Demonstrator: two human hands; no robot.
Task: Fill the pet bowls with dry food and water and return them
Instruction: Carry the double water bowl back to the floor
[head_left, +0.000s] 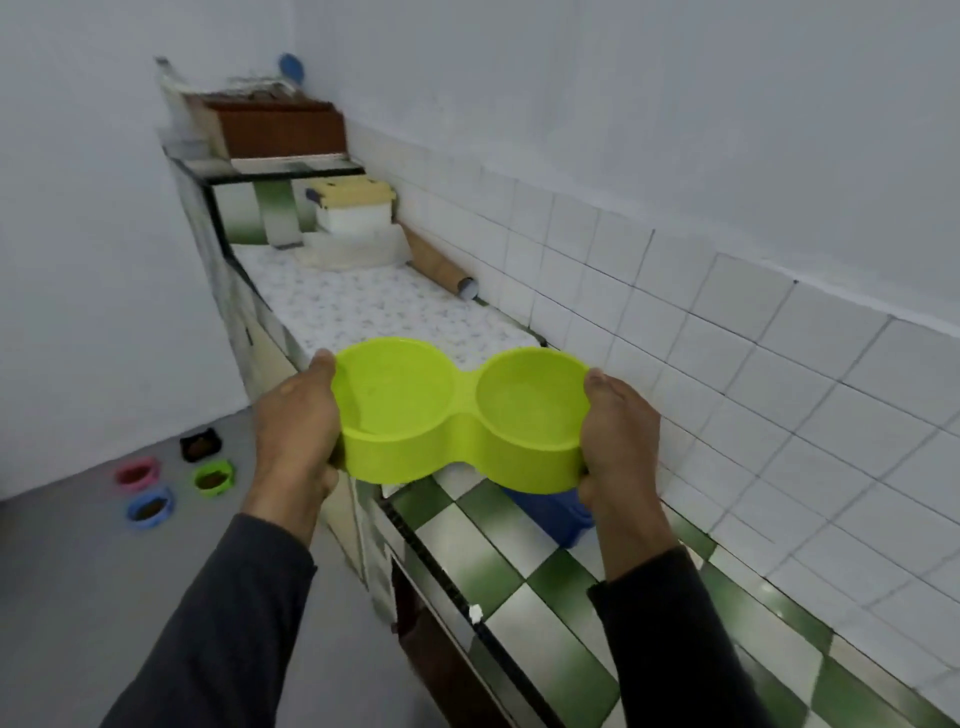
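A: What is being held in the middle of the view?

B: A lime-green plastic double pet bowl (460, 415), two round wells joined at a narrow waist, is being held level above the near edge of the green-and-white checkered tiled counter (524, 577). Both wells are being shown empty.

A: And how is it being gripped?

B: Its left end is being clasped by the left hand (296, 421), thumb laid on the rim and fingers curled underneath. Its right end is being clasped the same way by the right hand (618, 431). Dark grey sleeves (218, 623) are being worn on both arms.

A: What is being seen under the bowl?

B: A blue plastic container (558, 512) is being partly hidden just below the bowl's right well, on the counter beside the white tiled wall (727, 364).

A: Farther along?

B: A speckled white cloth-covered stretch of counter (363, 306) is being shown beyond the bowl, with a brown cardboard tube (441, 265) lying against the wall and a white box with a yellow lid (356, 208) at the far end.

A: And on the floor?

B: Four small bowls are being seen at the far left on the grey floor (67, 571), close together: a pink one (137, 474), a blue one (150, 508), a green one (213, 478) and a black one (200, 444), each being shown with brown food inside
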